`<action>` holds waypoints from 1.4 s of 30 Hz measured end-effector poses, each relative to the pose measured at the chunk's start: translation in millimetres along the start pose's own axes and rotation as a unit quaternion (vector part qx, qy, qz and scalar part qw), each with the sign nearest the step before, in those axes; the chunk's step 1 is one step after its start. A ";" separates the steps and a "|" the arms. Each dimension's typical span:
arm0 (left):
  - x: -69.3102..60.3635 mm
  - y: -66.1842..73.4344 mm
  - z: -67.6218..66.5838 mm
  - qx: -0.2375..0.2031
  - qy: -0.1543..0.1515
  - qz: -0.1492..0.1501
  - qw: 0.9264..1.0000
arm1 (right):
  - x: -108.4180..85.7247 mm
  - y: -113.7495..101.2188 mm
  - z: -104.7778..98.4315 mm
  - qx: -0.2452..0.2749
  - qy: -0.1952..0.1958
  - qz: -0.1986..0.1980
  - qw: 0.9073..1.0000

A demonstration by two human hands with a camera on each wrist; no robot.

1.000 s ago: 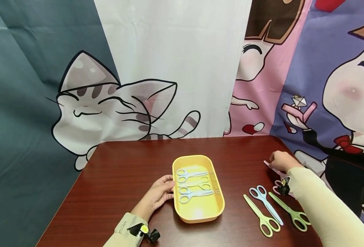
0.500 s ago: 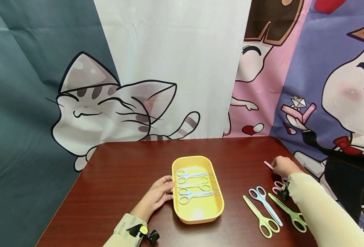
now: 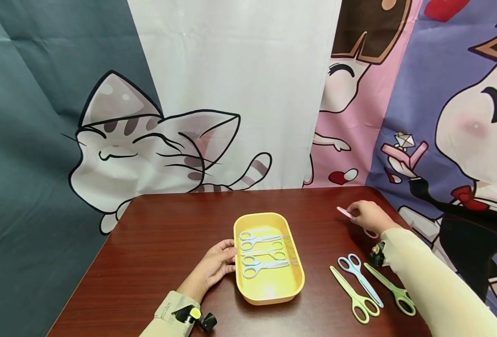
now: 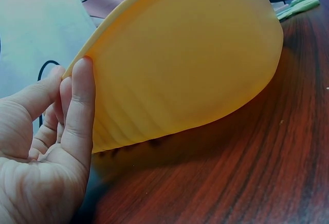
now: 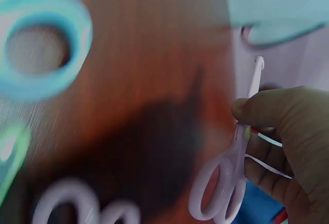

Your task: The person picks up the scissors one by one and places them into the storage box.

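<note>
My right hand [image 3: 370,216] pinches a pair of pink scissors [image 5: 234,154] near the pivot, between thumb and fingers. Their blades point away from the handles, and a shadow beneath shows them lifted off the table. My left hand [image 3: 215,267] holds the left rim of a yellow tray [image 3: 297,262], with fingers against its outer wall [image 4: 190,64]. Inside the tray lie blue scissors [image 3: 252,270], yellow-green scissors [image 3: 277,254] and another blue pair [image 3: 247,244], side by side. A second pink pair [image 5: 67,190] shows blurred in the right wrist view; my arm hides it from the head view.
Right of the tray, yellow-green scissors [image 3: 353,297], blue scissors [image 3: 359,276] and green scissors [image 3: 393,290] lie on the dark red table [image 3: 164,224]. A cartoon-printed cloth [image 3: 248,84] hangs behind the table's far edge.
My right hand has lifted the pink scissors and moved left with them, slightly toward the table's far side. The left hand and the tray stay nearly where they were.
</note>
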State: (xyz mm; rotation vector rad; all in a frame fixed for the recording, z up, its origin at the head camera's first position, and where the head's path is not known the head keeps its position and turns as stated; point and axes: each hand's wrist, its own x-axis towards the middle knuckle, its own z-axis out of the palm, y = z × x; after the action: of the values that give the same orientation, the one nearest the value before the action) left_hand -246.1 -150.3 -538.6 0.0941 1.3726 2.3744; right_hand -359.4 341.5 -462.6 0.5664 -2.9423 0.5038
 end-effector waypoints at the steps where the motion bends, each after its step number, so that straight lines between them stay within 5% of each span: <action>1: -0.1 -0.1 0.1 0.001 0.000 0.000 1.000 | 4.7 -8.1 -1.3 -0.001 0.001 -0.010 1.000; 8: 0.0 0.4 1.6 0.008 0.002 -0.001 1.000 | 30.5 -76.8 -5.6 0.002 -0.018 -0.078 0.997; 16: 0.2 0.9 0.1 0.008 -0.001 -0.002 1.000 | 37.6 -158.1 -2.2 -0.008 -0.030 -0.146 0.989; 25: 0.0 0.8 0.3 0.014 0.002 0.002 1.000 | 24.1 -226.5 10.1 -0.010 -0.058 -0.263 0.963; 36: 1.2 -1.0 0.4 0.014 -0.002 0.004 1.000 | -3.0 -264.5 37.7 -0.018 -0.109 -0.350 0.930; 42: 1.3 -1.4 0.0 0.017 -0.013 0.011 1.000 | -11.3 -265.4 54.7 -0.035 -0.125 -0.360 0.924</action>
State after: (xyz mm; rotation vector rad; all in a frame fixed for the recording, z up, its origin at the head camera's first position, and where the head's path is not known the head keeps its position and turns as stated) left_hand -246.9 -149.1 -540.0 0.1484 1.4067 2.3600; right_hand -251.0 94.3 -435.9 1.7011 -2.6459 0.2430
